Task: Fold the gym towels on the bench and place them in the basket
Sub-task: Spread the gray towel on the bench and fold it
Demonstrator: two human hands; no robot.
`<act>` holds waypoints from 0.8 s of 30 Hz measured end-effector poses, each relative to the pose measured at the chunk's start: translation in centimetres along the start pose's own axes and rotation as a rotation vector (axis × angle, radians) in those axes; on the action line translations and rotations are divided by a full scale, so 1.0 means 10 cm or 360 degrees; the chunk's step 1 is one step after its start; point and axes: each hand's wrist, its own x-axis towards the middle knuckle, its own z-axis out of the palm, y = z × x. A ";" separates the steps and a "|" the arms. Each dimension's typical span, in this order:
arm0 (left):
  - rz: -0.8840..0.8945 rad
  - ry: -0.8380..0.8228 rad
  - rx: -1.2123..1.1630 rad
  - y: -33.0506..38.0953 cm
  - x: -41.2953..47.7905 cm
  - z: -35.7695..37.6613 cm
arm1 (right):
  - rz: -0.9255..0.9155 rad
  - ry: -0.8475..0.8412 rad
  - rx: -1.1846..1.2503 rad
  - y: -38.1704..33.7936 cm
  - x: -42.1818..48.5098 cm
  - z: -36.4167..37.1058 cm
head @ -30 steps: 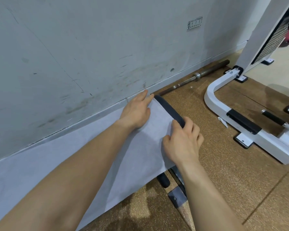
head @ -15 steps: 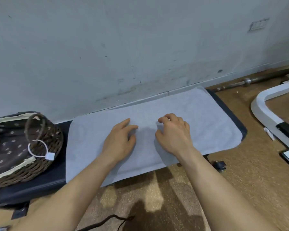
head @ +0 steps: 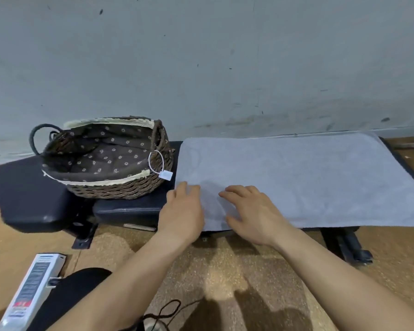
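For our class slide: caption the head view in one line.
Left hand and right hand rest on a towel spread over the bench, beside a basket.

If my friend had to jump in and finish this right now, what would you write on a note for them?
Left hand: open, fingers resting on the near left corner of the towel.
Right hand: open, fingers spread on the towel just beside the left hand.
Things: the grey towel lies spread flat along the bench. The wicker basket stands on the bench to the towel's left, with no towel visible inside.
Done: the towel is laid out flat.
Left: fold it, then put it in the basket.
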 end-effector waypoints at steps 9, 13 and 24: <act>-0.0174 0.0056 0.0133 -0.06 0.04 -0.02 | -0.0155 -0.0021 -0.0125 -0.21 0.06 0.23; -0.0181 0.0007 -0.0233 -0.09 0.09 -0.08 | -0.0202 0.0055 -0.0084 -0.21 0.10 0.28; -0.0135 0.0051 -0.1435 -0.02 0.14 -0.14 | 0.0005 0.0245 0.0537 -0.30 0.15 0.20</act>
